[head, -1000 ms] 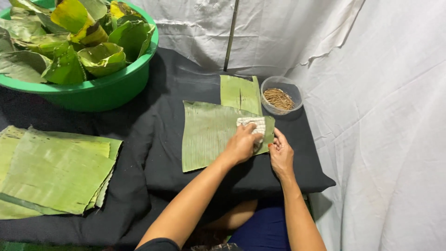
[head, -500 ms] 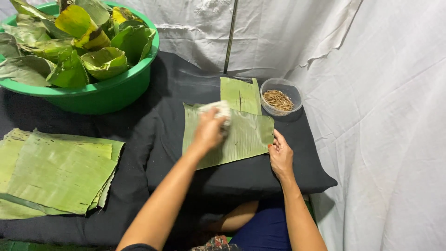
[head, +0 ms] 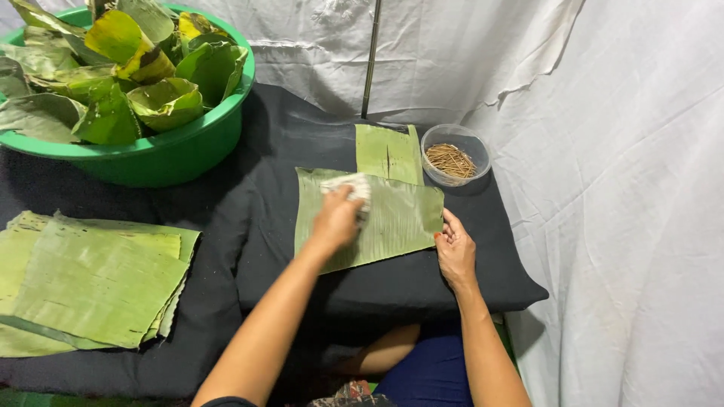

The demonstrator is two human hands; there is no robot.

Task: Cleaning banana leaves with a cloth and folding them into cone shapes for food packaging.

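A white cloth backdrop point(head: 626, 188) hangs behind and to the right, draping down past the work area. Below it a black cloth-covered surface point(head: 271, 143) carries everything. At 10 o'clock sits a green basin point(head: 162, 158) heaped with folded and curled banana leaves point(head: 121, 68), kept within reach but clear of the working spot. At 8 o'clock lies a stack of flat cut leaves point(head: 90, 279), laid level so the next sheet can be drawn off the top.

Near the centre, 1 banana leaf sheet point(head: 396, 222) is spread flat, with a smaller leaf piece point(head: 388, 151) just beyond it at 12 o'clock. At 1 o'clock, touching that piece's edge, a clear plastic tub point(head: 456, 154) holds thin wooden picks point(head: 450, 160).

The left hand point(head: 337, 220) is closed on a white cloth wad point(head: 353, 187), pressing it onto the sheet's upper left part, seemingly to wipe it. The right hand point(head: 455, 249) rests at the sheet's lower right corner, fingers loosely curled and holding nothing, apparently pinning the leaf so it does not slide.
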